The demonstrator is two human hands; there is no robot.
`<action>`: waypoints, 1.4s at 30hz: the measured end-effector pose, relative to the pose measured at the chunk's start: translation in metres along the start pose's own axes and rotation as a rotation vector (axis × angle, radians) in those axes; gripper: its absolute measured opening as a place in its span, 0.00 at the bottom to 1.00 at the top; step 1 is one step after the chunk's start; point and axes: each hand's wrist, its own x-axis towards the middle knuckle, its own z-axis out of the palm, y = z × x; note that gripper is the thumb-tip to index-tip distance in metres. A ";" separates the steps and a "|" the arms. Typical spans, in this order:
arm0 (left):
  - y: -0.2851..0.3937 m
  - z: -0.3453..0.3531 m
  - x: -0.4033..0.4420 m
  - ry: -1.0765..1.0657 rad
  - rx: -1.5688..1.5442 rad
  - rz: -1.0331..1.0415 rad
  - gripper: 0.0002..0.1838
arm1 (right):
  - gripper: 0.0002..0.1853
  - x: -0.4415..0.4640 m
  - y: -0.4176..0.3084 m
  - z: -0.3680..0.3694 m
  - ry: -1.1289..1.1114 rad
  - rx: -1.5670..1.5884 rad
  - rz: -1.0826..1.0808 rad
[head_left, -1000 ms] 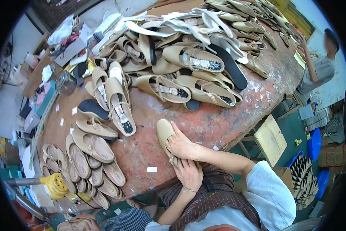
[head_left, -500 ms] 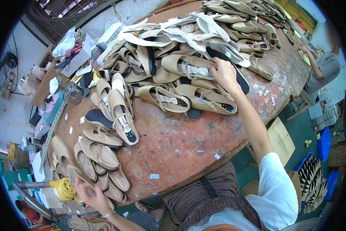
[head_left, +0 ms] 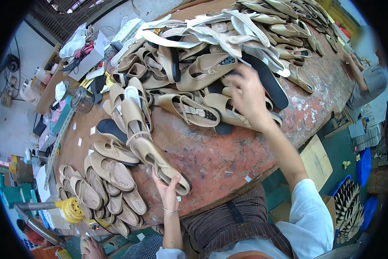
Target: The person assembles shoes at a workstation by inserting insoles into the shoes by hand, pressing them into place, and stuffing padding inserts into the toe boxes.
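- Left hand (head_left: 168, 192) is clamped on the heel end of one beige shoe (head_left: 154, 154), thumb on one side and fingers on the other, at the middle of the table.
- Right hand (head_left: 248, 94) is blurred over the pile, fingers partly curled; whether it touches a shoe, I cannot tell.
- What has just changed: the left hand has left the sandals at near left and now has this shoe, while the buckled shoe (head_left: 205, 71) beside the right hand has turned to show its side. So one shoe is in hand, and the right hand is free or only brushing the pile.
- Against the far end of the held shoe lies one strapped shoe (head_left: 131, 111), tilted among its neighbours.
- Between the hands, two shoes with dark, dotted insides lie side by side: the left one (head_left: 189, 110) and the right one (head_left: 228, 108).
- At near left, lettered sandals (head_left: 112, 172) overlap, roughly a dozen or more; an exact count is not possible. One yellow fitting (head_left: 72, 210) stands beside them.
- Farther off, several white straps (head_left: 211, 36) cover the heap, too tangled to count.
- One glass jar (head_left: 82, 100) is at far left; one other person (head_left: 368, 86) is at far right.
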 end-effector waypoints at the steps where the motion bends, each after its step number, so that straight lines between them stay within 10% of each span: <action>1: -0.002 -0.006 -0.003 -0.058 0.112 0.065 0.51 | 0.12 0.009 0.027 0.012 -0.028 -0.220 0.054; 6: -0.005 -0.033 -0.026 -0.332 0.386 0.115 0.51 | 0.13 0.032 0.083 0.026 -0.054 0.021 0.213; 14: -0.012 -0.046 -0.032 -0.162 0.884 0.364 0.20 | 0.21 -0.104 -0.066 -0.061 -0.070 1.451 0.676; 20: -0.009 -0.031 -0.051 0.079 1.051 0.646 0.17 | 0.21 -0.213 -0.015 -0.067 -0.614 0.812 1.058; 25: -0.020 -0.002 -0.081 -0.070 0.837 0.751 0.10 | 0.12 -0.182 -0.036 -0.081 -0.610 0.034 0.682; 28: -0.028 0.025 -0.093 -0.279 0.644 0.288 0.11 | 0.15 -0.187 -0.031 -0.062 -0.526 -0.188 0.169; 36: -0.050 0.051 -0.077 -0.249 0.617 0.117 0.20 | 0.37 -0.168 -0.043 -0.046 -0.884 0.278 0.017; 42: -0.067 0.051 -0.068 -0.236 0.705 0.257 0.21 | 0.18 -0.175 -0.055 -0.062 -0.797 0.319 0.151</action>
